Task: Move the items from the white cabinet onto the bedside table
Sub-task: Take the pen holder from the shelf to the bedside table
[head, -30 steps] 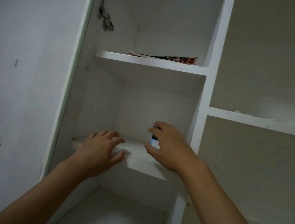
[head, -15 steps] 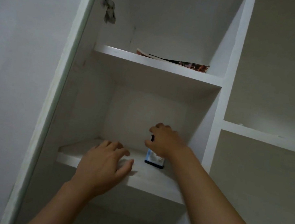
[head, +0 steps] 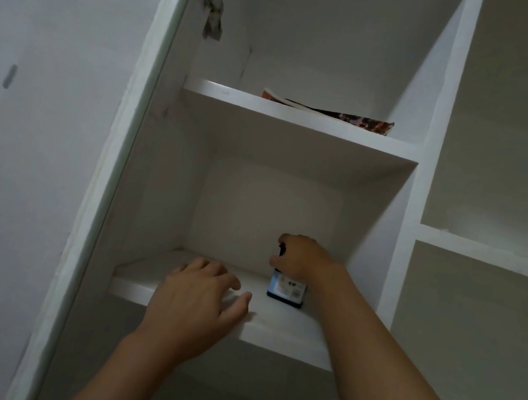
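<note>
Since the earlier frame, right hand [head: 302,256] is reaching deeper, its grip closing over the bottle [head: 287,289] standing upright on the shelf [head: 175,292]. Left hand [head: 198,295] is resting spread, empty, just beside it, left of the bottle.

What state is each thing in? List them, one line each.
Small bottle: upright on the middle shelf, right hand's grip on its top.
Right hand: closed around the bottle.
Left hand: open, flat on the shelf edge, holding nothing.
Booklet: lying flat on the upper shelf, untouched.
</note>
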